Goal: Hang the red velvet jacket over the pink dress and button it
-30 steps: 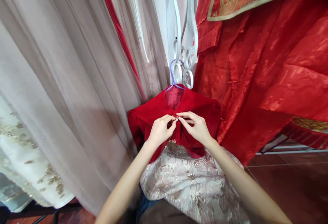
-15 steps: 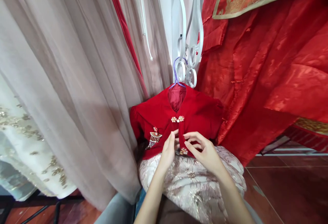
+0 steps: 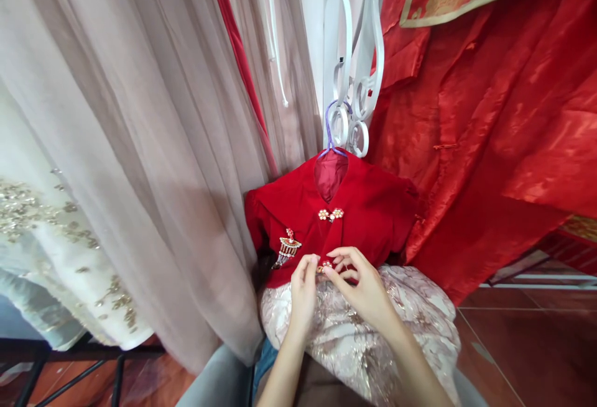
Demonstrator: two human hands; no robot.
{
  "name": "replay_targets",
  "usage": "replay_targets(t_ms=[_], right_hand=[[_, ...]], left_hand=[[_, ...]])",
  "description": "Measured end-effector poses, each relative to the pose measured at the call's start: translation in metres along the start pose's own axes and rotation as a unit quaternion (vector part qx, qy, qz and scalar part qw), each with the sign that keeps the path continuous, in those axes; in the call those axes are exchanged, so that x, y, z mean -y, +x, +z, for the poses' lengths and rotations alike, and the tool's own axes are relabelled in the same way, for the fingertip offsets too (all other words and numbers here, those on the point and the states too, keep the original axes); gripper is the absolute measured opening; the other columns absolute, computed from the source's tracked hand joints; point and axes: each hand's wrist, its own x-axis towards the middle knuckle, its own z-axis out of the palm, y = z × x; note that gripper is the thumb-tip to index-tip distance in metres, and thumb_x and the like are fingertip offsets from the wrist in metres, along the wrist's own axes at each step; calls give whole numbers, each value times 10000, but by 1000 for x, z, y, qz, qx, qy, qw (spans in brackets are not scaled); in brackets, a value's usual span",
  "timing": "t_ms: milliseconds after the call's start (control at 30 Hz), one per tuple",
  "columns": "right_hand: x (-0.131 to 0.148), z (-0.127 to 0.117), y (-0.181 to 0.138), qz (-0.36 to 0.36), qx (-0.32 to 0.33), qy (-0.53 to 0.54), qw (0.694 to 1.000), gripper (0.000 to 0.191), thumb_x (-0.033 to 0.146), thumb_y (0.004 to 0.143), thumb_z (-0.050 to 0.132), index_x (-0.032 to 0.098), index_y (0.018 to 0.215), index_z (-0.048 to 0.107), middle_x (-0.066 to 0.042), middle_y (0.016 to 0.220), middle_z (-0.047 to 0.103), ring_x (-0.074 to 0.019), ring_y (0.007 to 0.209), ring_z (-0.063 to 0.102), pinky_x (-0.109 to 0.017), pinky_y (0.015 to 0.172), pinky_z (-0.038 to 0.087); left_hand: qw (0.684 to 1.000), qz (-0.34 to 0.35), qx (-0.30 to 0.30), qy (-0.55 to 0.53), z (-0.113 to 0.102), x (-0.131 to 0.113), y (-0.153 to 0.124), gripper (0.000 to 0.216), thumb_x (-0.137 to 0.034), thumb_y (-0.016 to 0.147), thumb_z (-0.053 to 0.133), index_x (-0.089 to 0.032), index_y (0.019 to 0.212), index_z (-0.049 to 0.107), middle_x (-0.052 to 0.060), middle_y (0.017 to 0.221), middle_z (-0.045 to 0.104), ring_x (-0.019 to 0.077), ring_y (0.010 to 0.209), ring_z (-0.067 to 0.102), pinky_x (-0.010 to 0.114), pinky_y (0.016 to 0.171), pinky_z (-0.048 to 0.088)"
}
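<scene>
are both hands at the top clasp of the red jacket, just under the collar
No, the left hand and right hand are at the lower clasp, below the top clasp.

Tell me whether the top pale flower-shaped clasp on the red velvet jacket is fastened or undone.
The clasp looks fastened: its flower halves sit side by side, a white bead between them.

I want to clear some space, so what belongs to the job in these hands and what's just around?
In the job:
left hand and right hand, at the lower clasp
red jacket
purple hanger

Just around:
grey drape
white gold-trimmed cloth
red garment, picture's right
red strip
</scene>
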Motion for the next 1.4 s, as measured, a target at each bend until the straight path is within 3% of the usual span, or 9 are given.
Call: replay_targets(t_ms=[200, 400, 500, 567, 633, 767, 1000, 1233, 1400], right_hand=[[-3, 1, 0, 4, -1, -37, 999, 196, 294, 822, 600, 219, 1003, 589, -54, 954, 533, -152, 813, 573, -242, 638, 567], [-7, 2, 0, 32, 34, 24, 999, 171, 276, 809, 594, 212, 938, 503, -29, 857, 580, -143, 747, 602, -246, 611, 566], [-5, -1, 0, 45, 25, 26, 998, 153, 293, 794, 621, 208, 882, 529, -27, 849, 616, -141, 727, 618, -249, 620, 561], [-4, -4, 1, 50, 28, 18, 998, 136, 295, 790, 631, 204, 871, 572, -27, 843, 647, -143, 725, 631, -260, 646, 565], [-3, -6, 1, 50, 43, 14, 998, 116, 282, 807, 610, 204, 893, 613, -30, 860, 678, -151, 754, 652, -282, 694, 574], [-5, -5, 0, 24, 59, 20, 998, 138, 243, 846, 548, 216, 946, 639, -34, 955, 701, -162, 847, 674, -319, 775, 578], [-17, 12, 19, -16, 83, 37, 996, 196, 247, 828, 576, 219, 1009, 645, -35, 959, 703, -158, 838, 668, -304, 732, 582], [-15, 35, 50, -76, 73, 66, 992, 164, 213, 837, 545, 208, 965, 647, -28, 956, 690, -136, 848, 659, -278, 758, 572], [-12, 43, 53, -74, 60, 71, 993, 171, 222, 853, 530, 214, 981, 643, -29, 969, 686, -133, 864, 659, -265, 751, 576]], left_hand=[[999, -18, 21, -22, -1, -3, -1, 280, -407, 741, 692, -169, 851, 593, 2, 750, 615, 115, 669, 593, 211, 625, 501], [999, 12, 33, -4, -3, -1, 3, 269, -361, 727, 712, -159, 848, 583, 14, 747, 631, 110, 667, 602, 208, 636, 502], [994, 73, -42, 62, -13, 0, 14, 251, -366, 743, 688, -160, 840, 583, 24, 776, 620, 122, 655, 604, 246, 631, 525], [971, 146, -131, 140, -24, -1, 24, 226, -355, 768, 657, -169, 879, 592, 46, 879, 626, 128, 701, 612, 255, 650, 530], [943, 194, -170, 208, -33, -3, 34, 224, -337, 787, 641, -185, 944, 589, 62, 975, 628, 135, 769, 623, 246, 667, 527], [941, 203, -140, 232, -37, -7, 45, 265, -339, 775, 667, -192, 963, 552, 58, 961, 630, 133, 770, 635, 225, 630, 526], [931, 232, -121, 256, -37, -10, 47, 213, -335, 810, 635, -186, 944, 562, 46, 865, 645, 140, 789, 640, 262, 707, 538], [966, 206, -96, 122, -37, -18, 46, 250, -394, 775, 661, -167, 872, 623, 42, 852, 664, 149, 787, 648, 261, 729, 545], [978, 167, -87, 94, -39, -22, 46, 296, -404, 732, 699, -146, 877, 685, 66, 878, 711, 181, 822, 671, 319, 796, 558]])
